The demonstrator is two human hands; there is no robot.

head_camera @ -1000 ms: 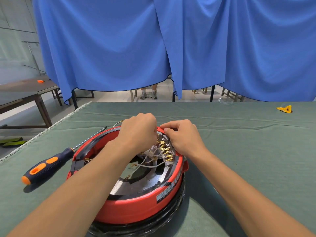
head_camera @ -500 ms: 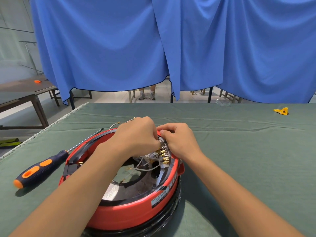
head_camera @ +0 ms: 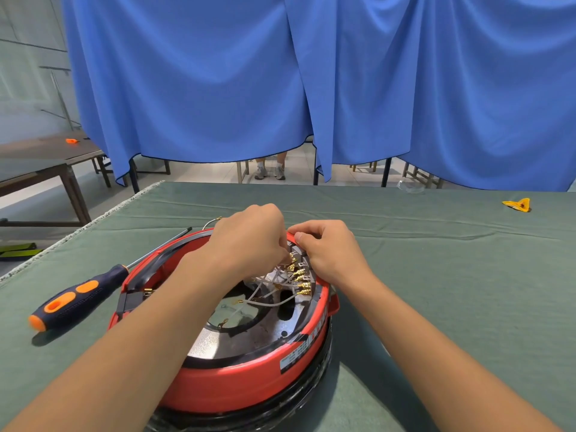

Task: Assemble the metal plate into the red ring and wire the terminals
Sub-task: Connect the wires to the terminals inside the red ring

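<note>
Red plastic ring [head_camera: 237, 381], round and deep, sits on the green cloth-covered table [head_camera: 452, 291] just in front of the person, a little lower and nearer than a moment ago. Inside it lies the shiny round metal plate [head_camera: 215, 338], with white wires [head_camera: 274, 302] running to a row of brass terminals [head_camera: 300, 277] at the far rim. Both hands have stayed there: the left hand [head_camera: 249, 241] curls, fingertips pinching at a terminal; the right hand [head_camera: 330, 251] curls over the rim beside it. A navy and orange screwdriver [head_camera: 74, 296] lies left. Blue curtains [head_camera: 311, 82] hang behind.
</note>
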